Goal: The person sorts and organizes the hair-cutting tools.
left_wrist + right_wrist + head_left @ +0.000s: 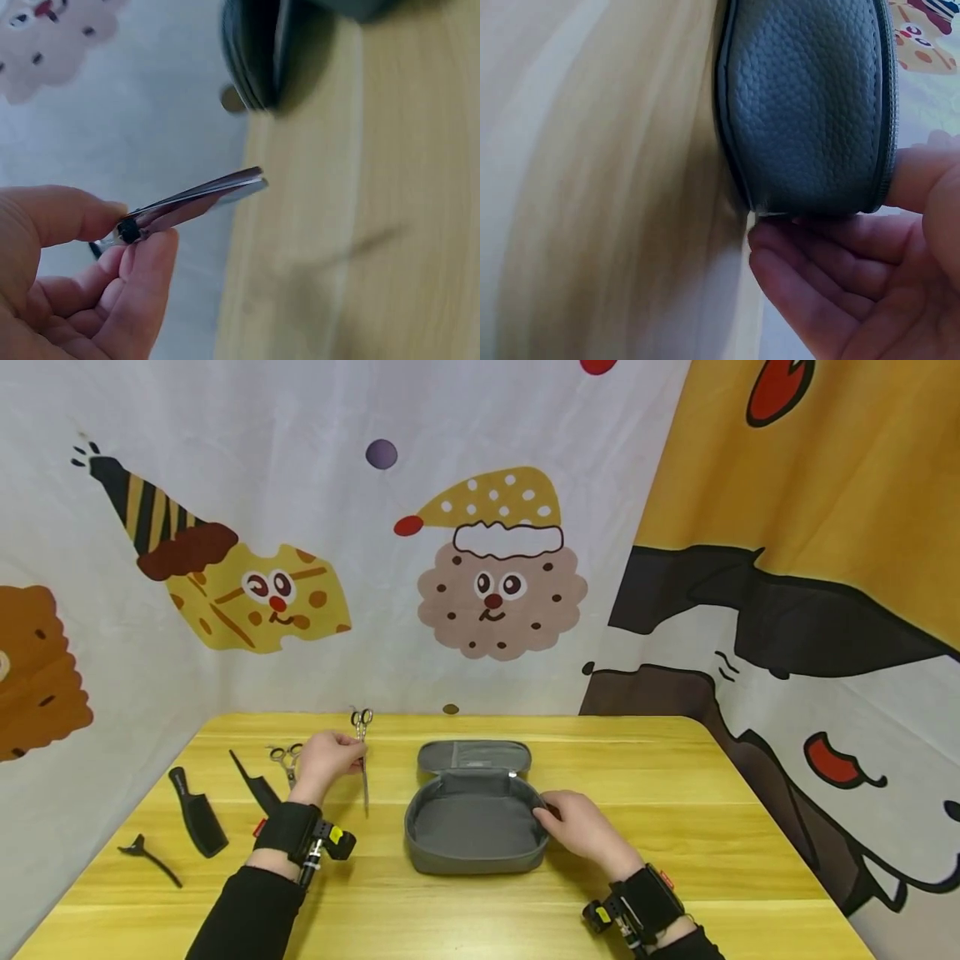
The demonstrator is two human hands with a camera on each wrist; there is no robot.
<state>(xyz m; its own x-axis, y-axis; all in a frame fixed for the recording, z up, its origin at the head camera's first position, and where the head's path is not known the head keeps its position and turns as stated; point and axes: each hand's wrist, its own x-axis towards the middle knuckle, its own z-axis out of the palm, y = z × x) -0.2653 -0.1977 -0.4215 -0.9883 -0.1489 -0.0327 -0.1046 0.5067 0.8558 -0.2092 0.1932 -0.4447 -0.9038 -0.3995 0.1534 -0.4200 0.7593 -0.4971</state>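
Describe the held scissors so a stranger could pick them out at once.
On the wooden table, find the open gray case, then look left to the person's left hand. Pinched there are slim metal scissors, loops toward the table's far edge. A second pair of scissors lies farther left, but only this pair is held.

The case [480, 863] stood on the bench [637, 752], its lid [487, 752] behind it; left of it were two scissors [365, 783], two combs [202, 827] and a clip [142, 852].

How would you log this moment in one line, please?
left hand: pinching metal scissors; right hand: gripping gray zippered case by rim; case: lid open, on wooden table
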